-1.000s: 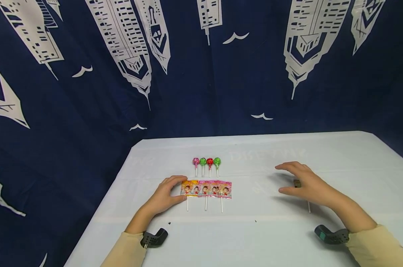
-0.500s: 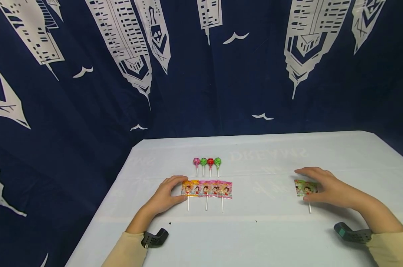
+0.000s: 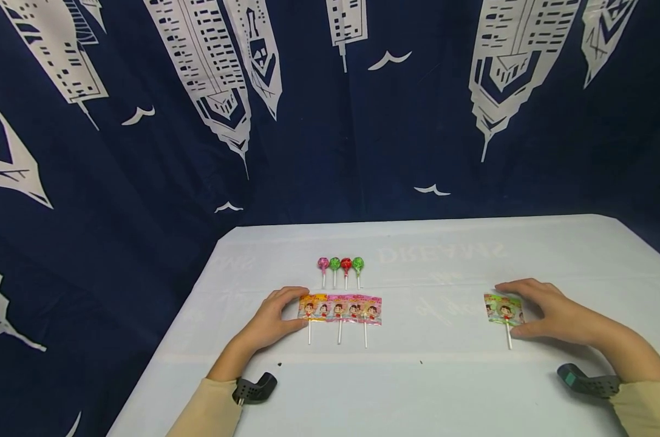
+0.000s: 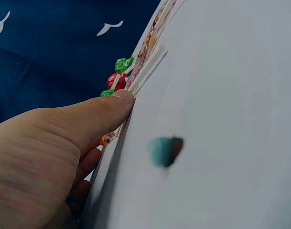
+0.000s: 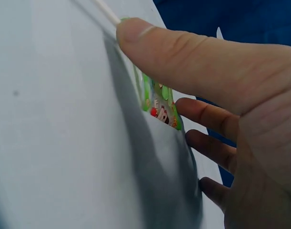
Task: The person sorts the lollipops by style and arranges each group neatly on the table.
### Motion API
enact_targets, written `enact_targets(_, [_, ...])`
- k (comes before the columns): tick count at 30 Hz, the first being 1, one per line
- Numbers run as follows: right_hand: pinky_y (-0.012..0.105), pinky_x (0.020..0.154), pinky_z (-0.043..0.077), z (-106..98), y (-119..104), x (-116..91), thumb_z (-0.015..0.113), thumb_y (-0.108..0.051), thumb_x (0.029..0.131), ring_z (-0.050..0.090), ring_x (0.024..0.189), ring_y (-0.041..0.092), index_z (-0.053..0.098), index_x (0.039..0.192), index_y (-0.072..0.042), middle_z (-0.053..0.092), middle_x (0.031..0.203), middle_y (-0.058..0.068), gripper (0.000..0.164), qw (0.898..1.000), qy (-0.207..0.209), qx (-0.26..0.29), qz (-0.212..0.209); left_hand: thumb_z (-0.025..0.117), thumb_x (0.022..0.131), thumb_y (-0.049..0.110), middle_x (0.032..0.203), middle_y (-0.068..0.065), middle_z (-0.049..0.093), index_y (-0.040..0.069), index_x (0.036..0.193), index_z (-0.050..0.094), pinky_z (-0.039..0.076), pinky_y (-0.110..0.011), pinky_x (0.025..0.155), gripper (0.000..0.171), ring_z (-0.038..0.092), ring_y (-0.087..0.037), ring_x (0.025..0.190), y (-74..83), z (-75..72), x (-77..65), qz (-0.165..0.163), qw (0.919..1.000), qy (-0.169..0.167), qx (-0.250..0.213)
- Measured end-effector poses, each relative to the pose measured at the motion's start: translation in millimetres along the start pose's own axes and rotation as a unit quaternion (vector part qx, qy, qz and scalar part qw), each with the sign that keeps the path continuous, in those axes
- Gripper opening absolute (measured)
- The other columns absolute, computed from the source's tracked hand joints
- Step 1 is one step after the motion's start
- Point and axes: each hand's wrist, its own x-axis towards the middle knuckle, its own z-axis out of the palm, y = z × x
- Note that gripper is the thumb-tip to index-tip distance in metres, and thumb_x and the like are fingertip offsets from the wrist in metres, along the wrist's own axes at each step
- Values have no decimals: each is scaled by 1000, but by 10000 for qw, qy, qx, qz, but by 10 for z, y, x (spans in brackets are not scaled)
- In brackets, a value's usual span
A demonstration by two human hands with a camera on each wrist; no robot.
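My left hand (image 3: 272, 318) rests on the table with thumb and index finger spread at the left end of a row of flat-wrapped lollipops. An orange-wrapped lollipop (image 3: 314, 301) lies nearest it, beside two pink-wrapped ones (image 3: 354, 302); their white sticks point toward me. In the left wrist view the thumb (image 4: 105, 114) lies close to a stick. Over on the right, a green-wrapped lollipop (image 3: 504, 308) lies apart from the row. My right hand (image 3: 561, 315) stands around its right side, thumb near the stick and index finger above the wrapper's upper edge; firm contact is unclear.
Behind the row lie several round lollipops in pink (image 3: 323, 263), green (image 3: 334, 264) and red (image 3: 347, 263) wrappers. A white cloth covers the table (image 3: 417, 400). Dark specks dot its front part. A navy printed curtain (image 3: 308, 170) hangs behind.
My right hand has moved right and slightly toward me, from above the green-wrapped lollipop to its right side, uncovering the wrapper. The left hand and the lollipops keep their places.
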Motion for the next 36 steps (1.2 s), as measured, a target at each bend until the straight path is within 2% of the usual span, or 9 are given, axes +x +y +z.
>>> enact_targets(7, [65,92,34,16,16,-4,88,-38,71,38,123,41,54,138,-11,50,140,19,80,9999,95,-133,49,81,84,20,145,1,55,18,139,58,27,-56,118,60,42,-27,142,2,-6,4,15,10000,-27,50])
enact_targets(17, [63,91,33,66,14,9,86,-34,74,37,120,42,57,135,-10,52,134,19,71,9998,154,-147,59,81,84,19,144,1,56,18,138,58,28,-56,118,59,42,-27,142,5,-7,0,9,10000,-15,52])
enact_targets(31, [51,89,33,70,8,0,86,-30,75,36,118,35,58,133,-12,54,131,15,66,9992,308,-238,-6,81,84,20,144,2,56,18,138,58,29,-56,117,59,42,-26,141,-4,-4,3,37,10000,26,66])
enact_targets(36, [52,89,34,69,3,-3,86,-31,75,36,118,36,58,134,-12,54,131,16,67,9994,264,-208,78,80,84,20,144,1,56,17,138,58,28,-56,118,59,42,-27,142,7,-9,1,53,10000,-4,48])
